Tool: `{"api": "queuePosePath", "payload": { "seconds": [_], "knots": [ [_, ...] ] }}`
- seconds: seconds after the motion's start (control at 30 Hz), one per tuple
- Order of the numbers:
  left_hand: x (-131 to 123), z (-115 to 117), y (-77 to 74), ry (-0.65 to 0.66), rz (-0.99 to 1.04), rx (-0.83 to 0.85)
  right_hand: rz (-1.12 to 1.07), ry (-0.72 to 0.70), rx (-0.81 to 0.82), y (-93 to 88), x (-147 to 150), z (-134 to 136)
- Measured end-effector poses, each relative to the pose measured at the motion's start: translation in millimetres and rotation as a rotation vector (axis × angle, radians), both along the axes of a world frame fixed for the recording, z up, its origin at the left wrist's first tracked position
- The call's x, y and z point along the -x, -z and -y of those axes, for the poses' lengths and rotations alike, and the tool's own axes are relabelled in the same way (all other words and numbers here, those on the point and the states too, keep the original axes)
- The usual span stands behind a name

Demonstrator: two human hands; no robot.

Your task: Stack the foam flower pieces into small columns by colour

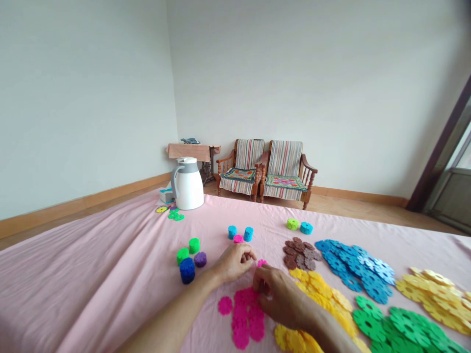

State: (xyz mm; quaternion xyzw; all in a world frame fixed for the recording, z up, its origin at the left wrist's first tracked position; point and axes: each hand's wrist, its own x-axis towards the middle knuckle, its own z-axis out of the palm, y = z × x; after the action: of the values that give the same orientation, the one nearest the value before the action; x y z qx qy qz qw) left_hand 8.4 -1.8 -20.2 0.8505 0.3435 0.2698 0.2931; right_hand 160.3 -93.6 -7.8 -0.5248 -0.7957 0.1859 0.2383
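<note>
Head view: left hand (234, 263) and right hand (280, 296) near pink discs (241, 318).

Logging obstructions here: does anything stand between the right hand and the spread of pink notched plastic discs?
Nothing visible does: the right hand overlaps the pink discs in this view; the yellow notched plastic discs lie to their right.

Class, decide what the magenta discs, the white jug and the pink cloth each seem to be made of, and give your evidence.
Magenta discs: probably matte plastic; evenly coloured, with notched rims.
White jug: likely smooth plastic, though coated metal is possible; its rounded body is softly shaded.
Pink cloth: fabric, dull-looking; it lies in soft creases.
</note>
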Motion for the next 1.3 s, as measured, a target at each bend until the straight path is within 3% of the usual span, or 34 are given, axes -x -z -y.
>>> {"api": "queuePosePath", "payload": {
  "seconds": [0.33, 0.47, 0.63, 0.8, 1.0, 1.3],
  "knots": [
    [0, -1, 2.2, 0.02, 0.011, -0.013, -0.069, -0.01, 0.01, -3.8, 3, 4],
    [1, 0, 1.9, 0.041, -0.007, 0.002, -0.245, 0.018, 0.085, -4.7, -3, -4],
    [-1, 3, -0.2, 0.071, -0.007, -0.002, -0.517, 0.305, 0.049, 0.7, -27, -28],
    [-3, 4, -2.4, 0.068, -0.006, -0.039, -0.615, 0.382, 0.056, 8.4, -37, -38],
    [-5, 6, -1.7, 0.073, -0.004, -0.086, -0.601, 0.437, 0.047, 18.5, -29, -39],
    [-6, 7, 0.1, 0.065, 0.004, -0.111, -0.381, 0.505, 0.0, 22.5, -26, -38]
  ]
}}
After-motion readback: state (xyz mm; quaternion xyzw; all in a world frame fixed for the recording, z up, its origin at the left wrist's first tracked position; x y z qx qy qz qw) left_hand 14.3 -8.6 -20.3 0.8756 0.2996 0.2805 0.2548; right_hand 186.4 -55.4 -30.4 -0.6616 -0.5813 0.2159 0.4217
